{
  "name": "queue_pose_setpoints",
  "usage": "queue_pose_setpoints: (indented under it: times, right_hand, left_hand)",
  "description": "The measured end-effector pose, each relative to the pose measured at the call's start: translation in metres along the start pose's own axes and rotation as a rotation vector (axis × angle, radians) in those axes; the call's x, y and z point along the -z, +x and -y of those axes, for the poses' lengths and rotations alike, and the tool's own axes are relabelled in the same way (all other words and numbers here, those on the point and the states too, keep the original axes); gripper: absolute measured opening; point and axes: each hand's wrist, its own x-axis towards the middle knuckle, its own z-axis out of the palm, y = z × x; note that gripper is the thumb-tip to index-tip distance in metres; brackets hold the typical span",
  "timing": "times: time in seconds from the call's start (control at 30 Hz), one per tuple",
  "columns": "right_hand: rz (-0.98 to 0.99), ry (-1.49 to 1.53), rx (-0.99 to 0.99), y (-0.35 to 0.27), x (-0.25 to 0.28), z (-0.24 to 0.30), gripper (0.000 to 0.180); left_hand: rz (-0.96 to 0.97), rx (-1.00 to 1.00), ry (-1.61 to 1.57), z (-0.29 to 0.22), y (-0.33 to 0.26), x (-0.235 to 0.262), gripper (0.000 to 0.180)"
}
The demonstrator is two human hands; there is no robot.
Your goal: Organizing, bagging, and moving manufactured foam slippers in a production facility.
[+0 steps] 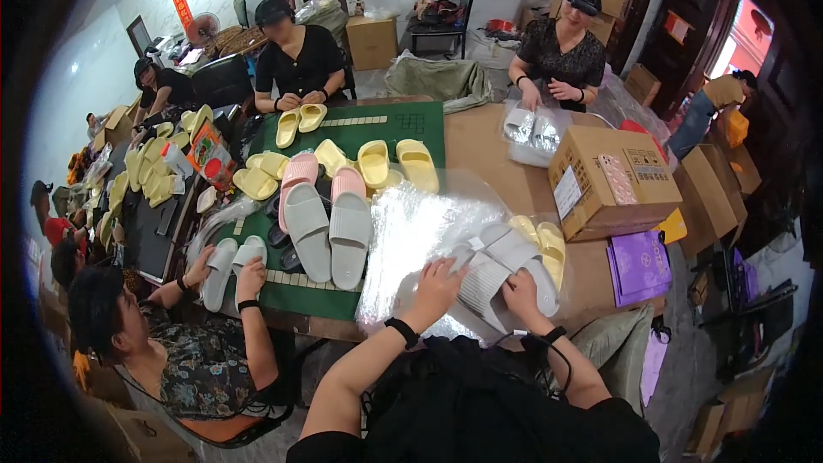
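A pair of grey ribbed slippers (487, 293) lies in front of me at the table's near edge, with a clear film sheen over its far part. My right hand (521, 293) is closed on the near right side of this pair, its fingertips partly hidden by the slipper. My left hand (439, 288) grips the pair's left side with bent fingers. Under and beside that hand spreads a stack of shiny clear plastic bags (407, 236). Just past my right hand, yellow slippers (553, 255) lie partly behind the grey pair.
Left of the bags, grey slippers (349, 240), pink slippers (300, 171) and yellow slippers (417, 165) lie on a green mat (343, 123). A cardboard box (604, 184) and purple packets (639, 266) occupy the right side. Co-workers handle slippers at the left (219, 279) and across the table (300, 116).
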Motion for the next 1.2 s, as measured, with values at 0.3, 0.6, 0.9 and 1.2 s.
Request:
queue_pose_setpoints:
  times: [0.3, 0.6, 0.9, 1.2]
  right_hand:
    - [-0.017, -0.186, 0.121, 0.002, -0.022, 0.002, 0.008]
    - [-0.022, -0.398, 0.297, 0.038, -0.038, 0.021, 0.021]
    - [0.091, -0.34, 0.236, 0.074, -0.066, 0.033, 0.021]
    - [1.073, 0.115, -0.002, 0.05, -0.043, 0.002, 0.067]
  left_hand:
    - [0.151, -0.001, -0.135, -0.02, -0.019, -0.001, 0.032]
    - [0.378, -0.248, -0.624, -0.038, -0.025, 0.01, 0.026]
    - [0.431, -0.034, -0.78, -0.035, -0.023, 0.019, 0.021]
    - [0.274, 0.12, -0.765, -0.027, -0.025, 0.015, 0.019]
